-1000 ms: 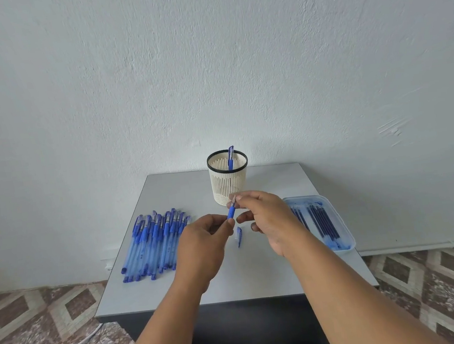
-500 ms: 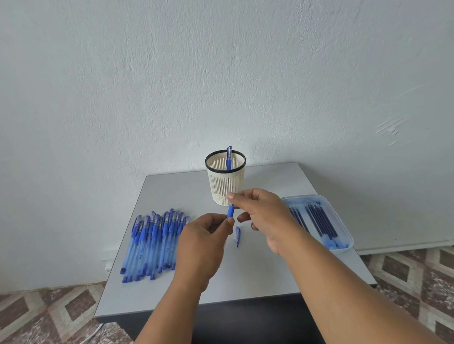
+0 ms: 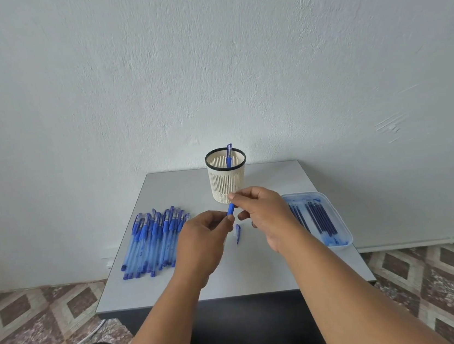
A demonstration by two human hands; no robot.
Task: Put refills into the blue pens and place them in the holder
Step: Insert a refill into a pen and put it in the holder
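- Both hands stay put in front of the holder (image 3: 228, 181): right hand (image 3: 265, 214) pinches the pen (image 3: 230, 209) top, left hand (image 3: 204, 239) grips its lower end.
- Little has shifted; assembly continues, cap (image 3: 238, 232) waiting on the desk (image 3: 260, 267).

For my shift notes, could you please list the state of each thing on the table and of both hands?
holder: upright, one pen inside
pen in hand: held by both hands
pen pile: lying flat, left
cap: loose on table
refill tray: holds refills
left hand: pinching pen
right hand: pinching pen
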